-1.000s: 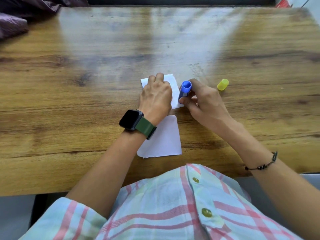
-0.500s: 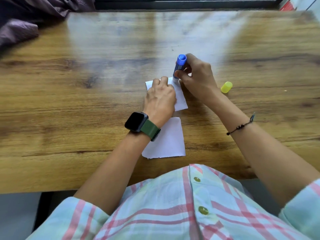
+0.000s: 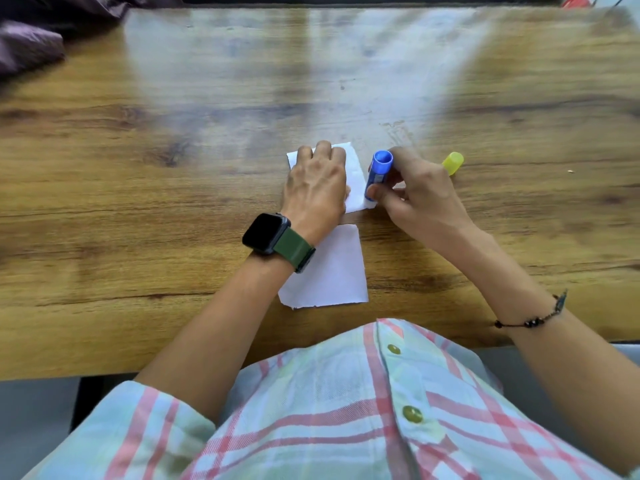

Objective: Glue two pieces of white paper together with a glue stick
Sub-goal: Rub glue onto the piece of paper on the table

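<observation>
Two white paper pieces lie on the wooden table. The far piece is pinned flat under my left hand, whose fingers spread over most of it. My right hand grips a blue glue stick, its tip pressed down on the far piece's right near corner. The near piece lies just below, partly under my left wrist with its black watch. The yellow cap rests on the table to the right of my right hand.
A dark purple cloth is bunched at the table's far left corner. A red object peeks in at the far right edge. The table's near edge runs just in front of my checked shirt.
My right hand has drawn the glue stick from the far top edge of the paper back down to its right near corner. My left hand has stayed on the paper.
</observation>
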